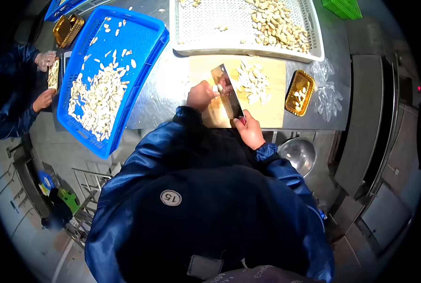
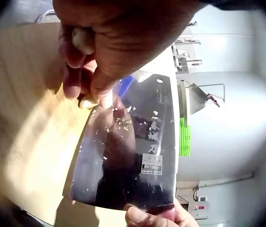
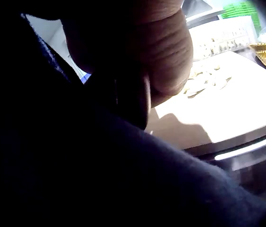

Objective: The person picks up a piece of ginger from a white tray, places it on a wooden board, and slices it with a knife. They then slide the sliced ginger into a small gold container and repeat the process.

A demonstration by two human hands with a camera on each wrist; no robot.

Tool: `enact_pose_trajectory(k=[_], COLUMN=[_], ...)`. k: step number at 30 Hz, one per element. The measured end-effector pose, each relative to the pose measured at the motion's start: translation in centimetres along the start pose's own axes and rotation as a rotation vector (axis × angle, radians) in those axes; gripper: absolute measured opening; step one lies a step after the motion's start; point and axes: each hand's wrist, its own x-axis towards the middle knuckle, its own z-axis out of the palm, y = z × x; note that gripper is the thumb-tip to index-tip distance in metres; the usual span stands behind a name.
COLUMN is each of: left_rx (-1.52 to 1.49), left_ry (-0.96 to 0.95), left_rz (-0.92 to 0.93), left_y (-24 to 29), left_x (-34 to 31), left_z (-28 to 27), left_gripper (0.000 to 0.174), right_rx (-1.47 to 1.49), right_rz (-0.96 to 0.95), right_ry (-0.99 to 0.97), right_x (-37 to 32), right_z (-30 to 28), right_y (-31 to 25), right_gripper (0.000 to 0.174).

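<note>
My right hand (image 1: 251, 132) grips the handle of a broad-bladed cleaver (image 1: 228, 92) over the wooden cutting board (image 1: 275, 106). My left hand (image 1: 202, 95) pinches a small pale food piece (image 2: 106, 99) against the cutting edge, fingertips close beside the blade. Another whitish piece (image 2: 83, 40) shows tucked between the left fingers in the left wrist view. Small crumbs cling to the blade's face. Right of the cleaver lies a pile of pale cut pieces (image 1: 253, 84) on the board. Fingers and a dark sleeve largely hide the handle in the right wrist view.
A white crate (image 1: 205, 28) of yellowish pieces stands behind the board. The blue basket (image 1: 149, 52) at left holds many pale pieces. Right are a gold tray (image 1: 293, 109) and crumpled clear plastic (image 1: 328, 89). Another person's hands (image 1: 44, 100) hold a filled tray at far left.
</note>
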Motion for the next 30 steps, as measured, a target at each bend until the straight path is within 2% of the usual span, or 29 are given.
enact_pose_trajectory(k=[1, 4, 7, 17, 21, 25, 26, 27, 30], left_rx=[-0.115, -0.286, -0.354, -0.449, -0.455, -0.423, -0.404, -0.387, -0.522], left_ry=[-0.049, -0.093, -0.143, -0.251, -0.279, -0.29, -0.297, -0.3, -0.218], left_rz=[-0.069, -0.115, -0.23, -0.147, -0.173, -0.146, -0.143, -0.135, -0.254], left_y=[0.3, -0.4, 0.5, -0.9, -1.0, -0.7, -0.8, -0.9, -1.3], left_x=[-0.3, 0.1, 0.3, 0.9, 1.2, 1.6, 1.4, 1.5, 0.6], left_z=[-0.2, 0.2, 0.0, -0.5, -0.6, -0.7, -0.8, -1.0, -1.8], left_gripper=[0.03, 0.025, 0.022, 0.021, 0.023, 0.02, 0.02, 0.019, 0.022], right_rx=[0.008, 0.012, -0.028, -0.061, -0.07, 0.131, 0.094, 0.092, 0.119], right_rz=[-0.002, -0.002, 0.0, 0.023, 0.008, -0.007, -0.067, -0.044, -0.035], right_ry=[0.0, -0.006, -0.018, -0.074, -0.114, -0.043, 0.006, 0.035, 0.013], right_x=[0.1, 0.0, -0.1, -1.4, -0.5, 0.6, 0.4, 0.0, -0.9], right_z=[-0.1, -0.1, -0.5, -2.1, -0.7, 0.7, 0.2, 0.0, -0.5], right_y=[-0.2, -0.3, -0.8, -2.5, -1.5, 1.1, 1.3, 1.2, 0.4], right_gripper=[0.035, 0.033, 0.03, 0.029, 0.026, 0.024, 0.025, 0.024, 0.024])
